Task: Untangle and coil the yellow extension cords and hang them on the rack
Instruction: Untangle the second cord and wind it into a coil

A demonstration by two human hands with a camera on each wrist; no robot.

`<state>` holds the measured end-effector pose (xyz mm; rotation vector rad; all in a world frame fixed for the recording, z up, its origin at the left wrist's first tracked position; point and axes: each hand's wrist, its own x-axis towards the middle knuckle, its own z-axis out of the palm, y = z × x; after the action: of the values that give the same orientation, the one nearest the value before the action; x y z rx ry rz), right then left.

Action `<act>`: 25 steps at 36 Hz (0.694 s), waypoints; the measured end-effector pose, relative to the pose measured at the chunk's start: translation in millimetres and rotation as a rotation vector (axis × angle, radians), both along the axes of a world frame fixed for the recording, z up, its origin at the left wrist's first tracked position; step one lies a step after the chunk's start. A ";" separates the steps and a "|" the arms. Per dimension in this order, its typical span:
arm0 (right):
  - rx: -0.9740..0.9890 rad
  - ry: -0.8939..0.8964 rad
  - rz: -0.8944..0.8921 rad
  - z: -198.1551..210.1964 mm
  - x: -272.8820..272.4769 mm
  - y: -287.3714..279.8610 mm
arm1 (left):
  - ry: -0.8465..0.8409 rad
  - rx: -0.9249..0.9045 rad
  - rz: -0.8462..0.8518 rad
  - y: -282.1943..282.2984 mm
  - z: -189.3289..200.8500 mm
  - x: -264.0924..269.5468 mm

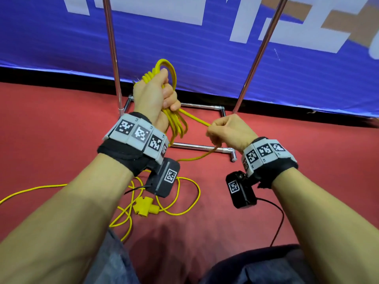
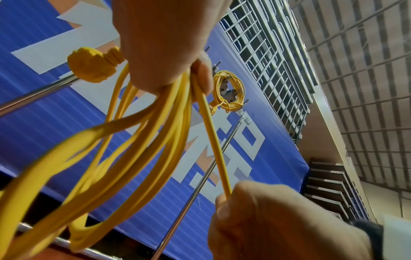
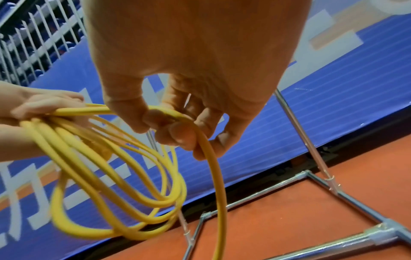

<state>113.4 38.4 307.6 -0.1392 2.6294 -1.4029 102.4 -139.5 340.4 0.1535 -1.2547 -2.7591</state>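
My left hand [image 1: 158,95] grips a bundle of several loops of yellow extension cord [image 1: 176,124], raised in front of the rack. A yellow plug [image 2: 91,65] sticks out beside that fist. One strand runs taut from the left fist to my right hand [image 1: 227,131], which pinches it between thumb and fingers [image 3: 175,133]. From there the cord drops to the floor, where loose cord [image 1: 184,206] and a yellow socket block [image 1: 143,207] lie. A second coiled yellow cord [image 2: 229,93] hangs high on the rack.
The chrome rack's two uprights [image 1: 111,48] [image 1: 260,56] rise from a tubular base frame [image 1: 203,149] on the red floor. A blue banner [image 1: 205,58] stands behind it. My knees are at the bottom edge; a black cable [image 1: 279,220] trails on the right.
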 end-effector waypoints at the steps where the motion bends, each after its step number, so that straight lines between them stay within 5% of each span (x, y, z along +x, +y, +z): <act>1: 0.012 0.008 -0.029 -1.8 -3.1 3.2 | 0.007 0.002 0.021 -0.8 1.8 0.3; 7: 0.153 0.020 -0.217 -11.5 -11.3 26.3 | -0.008 0.045 0.139 -19.3 7.3 -4.7; 11: 0.133 -0.020 -0.352 -5.0 -15.9 30.3 | -0.014 -0.098 0.195 -20.3 4.3 -6.4; 17: -0.226 -0.265 -0.430 11.1 -19.3 26.6 | -0.036 -0.546 0.180 -16.5 -9.5 -12.6; 25: -1.050 -0.408 -0.233 35.5 -16.1 11.1 | -0.051 -0.771 0.081 -11.5 -20.0 -12.5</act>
<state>97.3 49.5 343.1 0.3117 1.4121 -2.4192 89.9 -151.0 320.4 0.1938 -2.1442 -2.0221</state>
